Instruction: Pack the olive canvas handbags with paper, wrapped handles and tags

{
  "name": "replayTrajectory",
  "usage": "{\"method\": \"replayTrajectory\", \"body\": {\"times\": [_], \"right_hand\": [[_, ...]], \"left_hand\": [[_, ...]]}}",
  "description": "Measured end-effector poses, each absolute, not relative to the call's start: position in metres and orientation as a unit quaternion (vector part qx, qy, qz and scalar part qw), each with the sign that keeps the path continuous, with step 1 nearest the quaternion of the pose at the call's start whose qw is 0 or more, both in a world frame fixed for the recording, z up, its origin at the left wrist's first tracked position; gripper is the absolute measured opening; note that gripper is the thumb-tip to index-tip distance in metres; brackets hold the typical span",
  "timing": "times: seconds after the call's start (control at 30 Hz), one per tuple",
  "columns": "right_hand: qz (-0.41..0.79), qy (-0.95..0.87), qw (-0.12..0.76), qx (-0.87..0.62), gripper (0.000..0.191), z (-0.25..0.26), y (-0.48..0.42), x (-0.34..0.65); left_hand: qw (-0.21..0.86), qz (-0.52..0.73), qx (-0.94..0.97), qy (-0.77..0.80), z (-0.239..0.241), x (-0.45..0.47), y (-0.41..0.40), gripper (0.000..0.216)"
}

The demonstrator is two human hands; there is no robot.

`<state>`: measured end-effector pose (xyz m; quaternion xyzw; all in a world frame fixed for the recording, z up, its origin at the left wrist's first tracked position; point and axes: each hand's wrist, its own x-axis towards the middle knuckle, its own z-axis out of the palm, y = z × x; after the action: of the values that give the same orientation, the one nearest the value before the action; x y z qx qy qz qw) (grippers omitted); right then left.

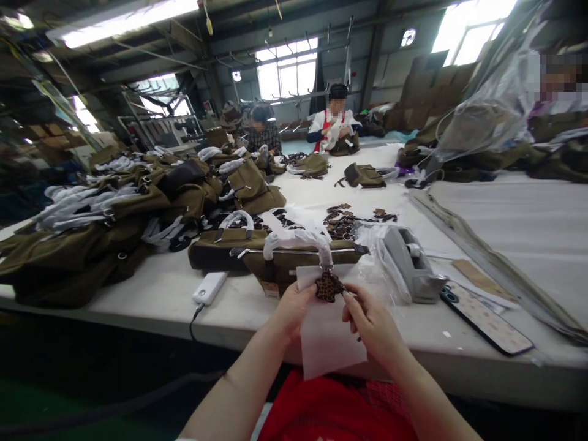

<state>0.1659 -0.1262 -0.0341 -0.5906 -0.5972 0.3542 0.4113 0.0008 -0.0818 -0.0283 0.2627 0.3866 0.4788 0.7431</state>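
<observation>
A leopard-print charm [328, 286] hangs from the wrapped handle of an olive handbag [287, 263] in front of me. My left hand [296, 306] is closed on the charm's left edge, over a sheet of thin white paper [324, 352]. The paper lies behind the charm and droops over the table edge. At the charm's right side, my right hand [370, 315] pinches its dark strap end; the fingertips partly hide it. White wrapping covers the bag's handle [298, 239], and a silver zipper runs along its top. Another olive bag [206, 248] stands just behind.
Olive bags [110, 226] are heaped on the left. Loose leopard-print charms [340, 222] lie beyond the handbag. A grey tape dispenser [411, 263] and a phone [487, 318] are at right, a white corded box [210, 288] at left. A person [337, 125] works across the table.
</observation>
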Motion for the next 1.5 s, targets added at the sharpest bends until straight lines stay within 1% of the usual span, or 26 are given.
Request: {"method": "replayTrajectory", "body": {"times": [0.13, 0.23, 0.4, 0.53, 0.6, 0.67, 0.73, 0.77, 0.8, 0.87, 0.93, 1.07, 1.17, 1.27, 1.4, 1.5], "right_hand": [[0.377, -0.588, 0.392, -0.598, 0.054, -0.039, -0.138, 0.156], [0.374, -0.601, 0.372, -0.601, 0.058, -0.042, -0.143, 0.148], [0.320, -0.629, 0.346, -0.618, 0.061, -0.051, -0.144, 0.141], [0.255, -0.670, 0.326, -0.617, 0.059, -0.054, -0.145, 0.147], [0.189, -0.690, 0.343, -0.609, 0.052, -0.051, -0.144, 0.157], [0.092, -0.672, 0.401, -0.616, 0.041, -0.048, -0.138, 0.172], [0.030, -0.619, 0.464, -0.633, 0.037, -0.046, -0.127, 0.188], [0.041, -0.600, 0.479, -0.639, 0.039, -0.047, -0.121, 0.195], [0.083, -0.592, 0.483, -0.639, 0.040, -0.048, -0.115, 0.200], [0.205, -0.593, 0.478, -0.615, 0.039, -0.051, -0.105, 0.205], [0.274, -0.590, 0.486, -0.583, 0.037, -0.051, -0.101, 0.200], [0.235, -0.602, 0.526, -0.553, 0.027, -0.037, -0.103, 0.168], [0.204, -0.636, 0.504, -0.548, 0.022, -0.025, -0.100, 0.146], [0.192, -0.647, 0.469, -0.569, 0.022, -0.020, -0.095, 0.139], [0.242, -0.651, 0.451, -0.560, 0.028, -0.020, -0.094, 0.145], [0.325, -0.643, 0.453, -0.525, 0.039, -0.021, -0.097, 0.150]], "left_hand": [[0.746, 0.482, 0.261, 0.378, -0.023, 0.004, -0.086, 0.034], [0.757, 0.482, 0.262, 0.356, -0.022, 0.007, -0.088, 0.029], [0.702, 0.507, 0.306, 0.397, -0.023, 0.019, -0.084, 0.038], [0.662, 0.529, 0.327, 0.418, -0.021, 0.025, -0.080, 0.037], [0.665, 0.533, 0.320, 0.414, -0.021, 0.026, -0.079, 0.037], [0.669, 0.534, 0.314, 0.410, -0.022, 0.025, -0.078, 0.038], [0.674, 0.531, 0.309, 0.410, -0.024, 0.024, -0.077, 0.039], [0.677, 0.529, 0.308, 0.409, -0.024, 0.024, -0.077, 0.040], [0.679, 0.528, 0.308, 0.406, -0.024, 0.023, -0.077, 0.040], [0.679, 0.530, 0.309, 0.404, -0.025, 0.023, -0.077, 0.039], [0.669, 0.531, 0.318, 0.411, -0.025, 0.024, -0.077, 0.038], [0.651, 0.531, 0.351, 0.413, -0.029, 0.028, -0.076, 0.035], [0.635, 0.546, 0.355, 0.416, -0.029, 0.031, -0.078, 0.032], [0.626, 0.541, 0.366, 0.426, -0.027, 0.030, -0.080, 0.028], [0.656, 0.521, 0.378, 0.395, -0.027, 0.023, -0.080, 0.025], [0.626, 0.509, 0.431, 0.405, -0.029, 0.019, -0.077, 0.022]]}}
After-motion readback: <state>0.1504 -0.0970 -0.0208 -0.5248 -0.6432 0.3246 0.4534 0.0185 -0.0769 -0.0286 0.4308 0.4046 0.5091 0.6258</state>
